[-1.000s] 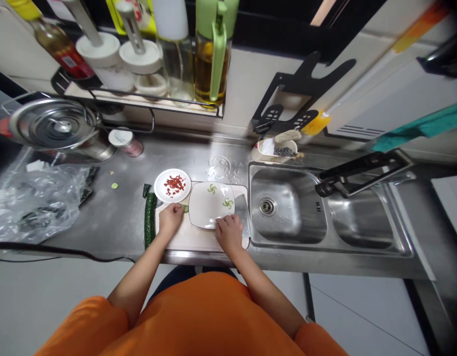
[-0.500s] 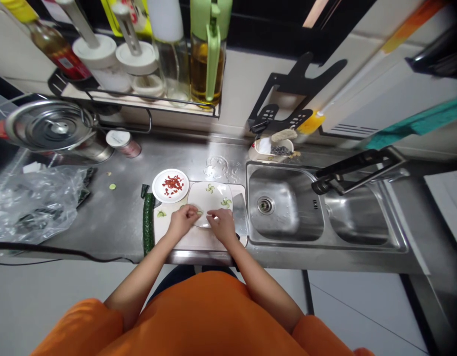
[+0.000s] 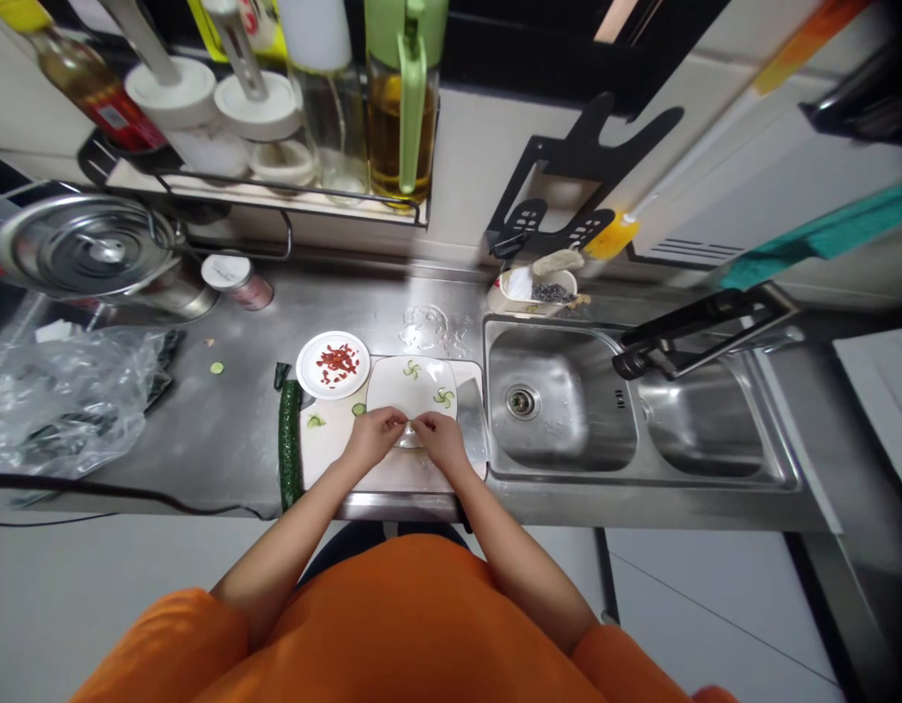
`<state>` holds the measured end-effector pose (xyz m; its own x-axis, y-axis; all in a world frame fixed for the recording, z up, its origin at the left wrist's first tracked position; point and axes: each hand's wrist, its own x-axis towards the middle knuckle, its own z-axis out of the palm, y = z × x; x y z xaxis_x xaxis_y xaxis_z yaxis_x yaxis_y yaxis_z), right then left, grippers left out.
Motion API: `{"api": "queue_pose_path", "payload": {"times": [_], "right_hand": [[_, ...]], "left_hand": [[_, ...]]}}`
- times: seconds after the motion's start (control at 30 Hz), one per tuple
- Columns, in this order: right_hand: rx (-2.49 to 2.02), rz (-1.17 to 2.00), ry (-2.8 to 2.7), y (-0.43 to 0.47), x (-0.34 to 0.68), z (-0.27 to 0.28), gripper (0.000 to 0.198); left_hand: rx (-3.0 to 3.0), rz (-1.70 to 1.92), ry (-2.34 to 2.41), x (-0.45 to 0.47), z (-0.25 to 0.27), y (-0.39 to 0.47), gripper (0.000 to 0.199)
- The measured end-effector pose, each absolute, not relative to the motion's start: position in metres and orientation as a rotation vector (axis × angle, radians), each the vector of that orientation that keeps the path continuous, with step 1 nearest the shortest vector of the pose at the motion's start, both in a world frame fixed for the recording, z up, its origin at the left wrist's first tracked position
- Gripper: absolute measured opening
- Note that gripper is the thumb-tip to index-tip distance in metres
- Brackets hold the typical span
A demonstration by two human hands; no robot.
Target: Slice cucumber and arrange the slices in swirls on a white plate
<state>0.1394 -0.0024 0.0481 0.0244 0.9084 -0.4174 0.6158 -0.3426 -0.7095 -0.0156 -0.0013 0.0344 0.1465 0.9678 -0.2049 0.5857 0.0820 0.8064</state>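
My left hand (image 3: 372,435) and my right hand (image 3: 439,436) meet over the front part of a white plate (image 3: 399,392). Both are closed in a pinch, fingertips almost touching. A thin green cucumber slice showed at my left fingertips a moment ago; now the fingers hide it. Curled cucumber slices lie on the plate, one piece (image 3: 411,369) at the back and another (image 3: 443,397) at the right. Beneath the plate is a white cutting board (image 3: 320,467), with a little cut cucumber (image 3: 315,421) on its left side. A knife blade (image 3: 471,422) lies at the right.
Left of the board lies a long cucumber (image 3: 290,444). A small white plate (image 3: 305,369) bears red bits. The sink (image 3: 568,410) is at the right, under a black faucet (image 3: 685,332). Further left are a plastic bag (image 3: 77,410) and a lidded pot (image 3: 92,244); a bottle rack (image 3: 275,195) hangs behind.
My hands have come together at the fingertips, the right moving left toward the left one. The green slice at my left fingertips is now hidden. The view has shifted slightly.
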Motion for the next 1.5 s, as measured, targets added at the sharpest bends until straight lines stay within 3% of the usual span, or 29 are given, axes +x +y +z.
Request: {"api": "queue_pose_path", "payload": {"times": [0.23,0.8,1.13,1.5], "right_hand": [[-2.166,1.148,-1.704,-0.006,0.137,0.043,0.019],[-2.343,1.046,-2.005,-0.013,0.132,0.042,0.019],[-1.622,0.620,-2.395,-0.051,0.153,0.040,0.026],[-1.664,0.591,-2.439,-0.059,0.149,0.036,0.028]], "left_hand": [[2.128,0.639,1.267,-0.020,0.010,0.002,0.016],[2.372,0.478,1.028,-0.029,0.014,-0.003,0.025],[2.466,0.387,1.040,-0.031,0.018,-0.015,0.031],[2.508,0.325,1.064,-0.033,0.017,-0.017,0.034]]}}
